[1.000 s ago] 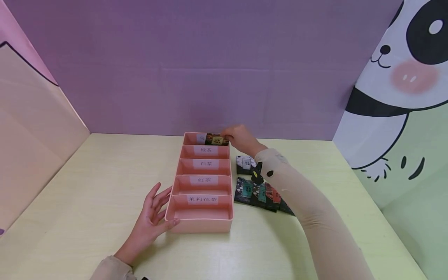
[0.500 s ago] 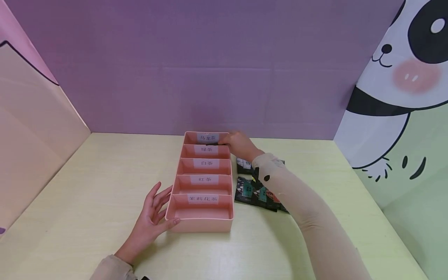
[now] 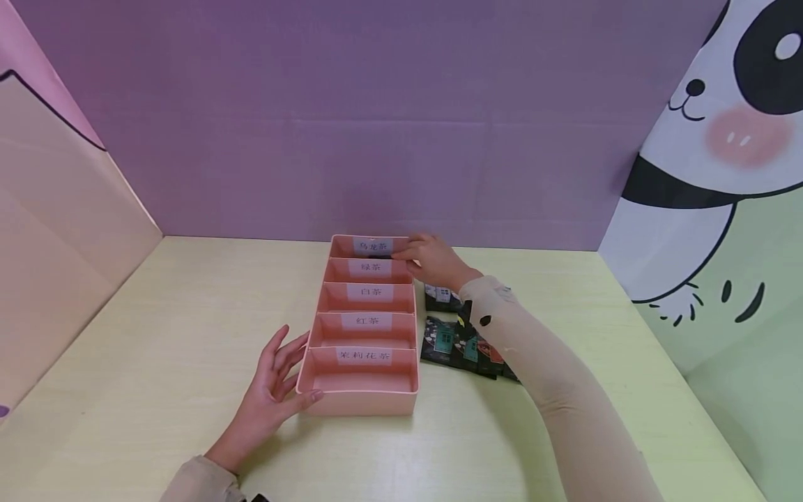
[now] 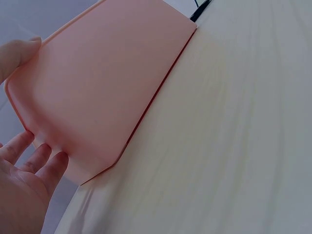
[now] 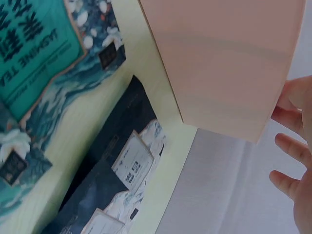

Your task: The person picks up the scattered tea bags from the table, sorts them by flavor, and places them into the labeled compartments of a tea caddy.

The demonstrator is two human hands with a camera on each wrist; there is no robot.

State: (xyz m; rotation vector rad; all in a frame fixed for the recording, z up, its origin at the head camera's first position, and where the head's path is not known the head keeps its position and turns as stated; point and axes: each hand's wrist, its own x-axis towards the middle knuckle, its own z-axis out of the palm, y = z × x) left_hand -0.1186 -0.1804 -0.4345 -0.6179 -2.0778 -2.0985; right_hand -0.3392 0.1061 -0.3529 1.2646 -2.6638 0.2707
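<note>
A pink box [image 3: 357, 403] with several compartments in a row stands on the table, each with a Chinese label. My left hand [image 3: 270, 394] rests against its near left corner, fingers spread along the side wall and thumb at the front. At the far compartment, my right hand [image 3: 436, 263] lies over the right rim with its fingers apart in the right wrist view. Just the dark top edge of a tea packet [image 3: 379, 257] shows in that compartment; the rest is hidden. The four nearer compartments hold nothing visible.
Right of the box lie green-labelled jasmine tea packets [image 3: 444, 339], a red-labelled packet [image 3: 491, 352] and dark packets with white labels [image 5: 134, 161], partly hidden under my right forearm. A purple wall [image 3: 389, 139] rises behind the table.
The gold-labelled tea packet has gone down into the far compartment, uncovering its label. My right hand has lowered, then loosened from it at the rim. The left hand stays put.
</note>
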